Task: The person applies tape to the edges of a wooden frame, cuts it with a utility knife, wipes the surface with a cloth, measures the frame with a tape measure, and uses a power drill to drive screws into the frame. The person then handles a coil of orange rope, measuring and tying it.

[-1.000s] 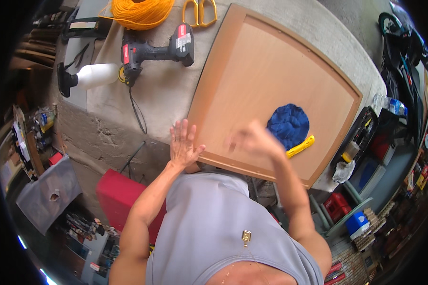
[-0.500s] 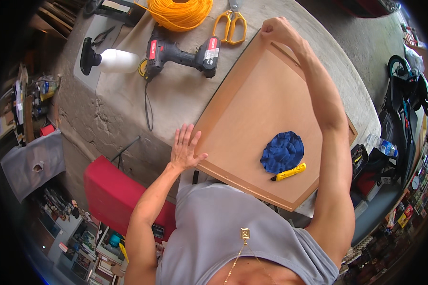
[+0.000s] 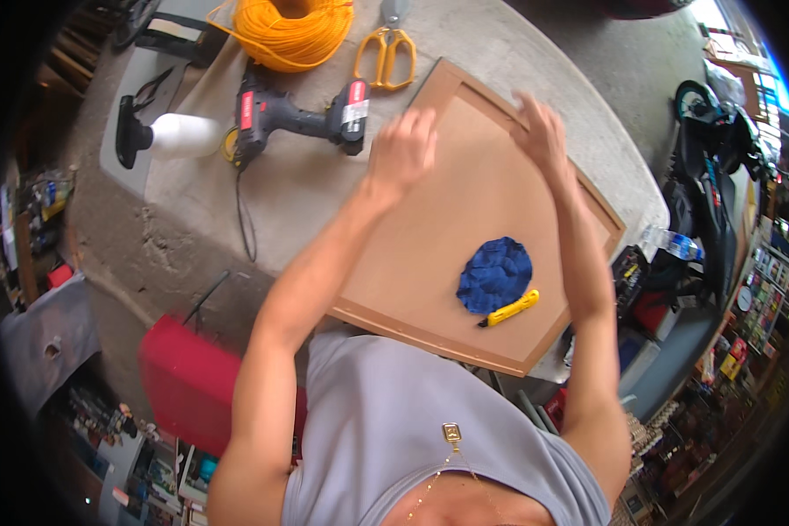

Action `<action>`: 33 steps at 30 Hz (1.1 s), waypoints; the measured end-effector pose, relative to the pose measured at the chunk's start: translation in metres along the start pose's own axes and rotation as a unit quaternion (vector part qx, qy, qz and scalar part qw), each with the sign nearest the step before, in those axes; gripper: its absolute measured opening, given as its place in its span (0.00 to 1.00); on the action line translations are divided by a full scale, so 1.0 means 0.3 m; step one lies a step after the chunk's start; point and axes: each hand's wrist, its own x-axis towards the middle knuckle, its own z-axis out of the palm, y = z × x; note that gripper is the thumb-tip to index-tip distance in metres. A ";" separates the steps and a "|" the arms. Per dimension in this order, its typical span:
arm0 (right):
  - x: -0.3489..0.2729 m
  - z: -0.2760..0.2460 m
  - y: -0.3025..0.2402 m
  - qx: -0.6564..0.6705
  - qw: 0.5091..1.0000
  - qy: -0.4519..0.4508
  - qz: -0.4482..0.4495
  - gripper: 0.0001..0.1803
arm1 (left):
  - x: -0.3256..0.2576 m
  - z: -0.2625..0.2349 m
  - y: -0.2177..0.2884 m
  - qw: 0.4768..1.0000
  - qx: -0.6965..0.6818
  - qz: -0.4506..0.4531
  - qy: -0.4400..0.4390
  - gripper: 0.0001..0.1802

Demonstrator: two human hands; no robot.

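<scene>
A brown flat panel with a raised wooden frame (image 3: 430, 330) lies slanted on the worktable in front of me. Above its left edge is my left hand (image 3: 403, 151), fingers bent and blurred by motion. My right hand (image 3: 540, 136) is over the far right side of the frame, fingers apart and somewhat blurred, holding nothing I can see. Whether either hand touches the frame is unclear. On the near part of the panel lies a crumpled dark blue cloth (image 3: 496, 275), with a yellow utility knife (image 3: 512, 309) beside it.
Left of the panel lie a cordless drill (image 3: 298, 121), a white spray bottle (image 3: 184, 136) and orange-handled scissors (image 3: 386, 60). A coil of orange rope (image 3: 300, 39) sits at the back. A red seat-like object (image 3: 188, 381) stands below left; a motorbike (image 3: 710, 175) stands at right.
My left hand has left the panel's near left edge and moved far and right. My right hand has let go of the far corner and come nearer along the right side.
</scene>
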 end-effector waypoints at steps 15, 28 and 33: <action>-1.159 -0.188 -0.418 -0.015 0.943 -0.110 0.312 0.22 | 0.512 0.089 -0.131 0.982 0.108 -0.009 -0.154 0.21; -1.097 -0.259 -0.260 -0.020 0.984 -0.175 0.016 0.20 | -0.033 0.022 -0.035 0.978 0.165 -0.091 -0.086 0.15; -1.112 -0.240 -0.214 0.022 0.978 -0.192 -0.082 0.21 | -0.368 -0.125 -0.043 0.966 0.161 -0.151 -0.130 0.19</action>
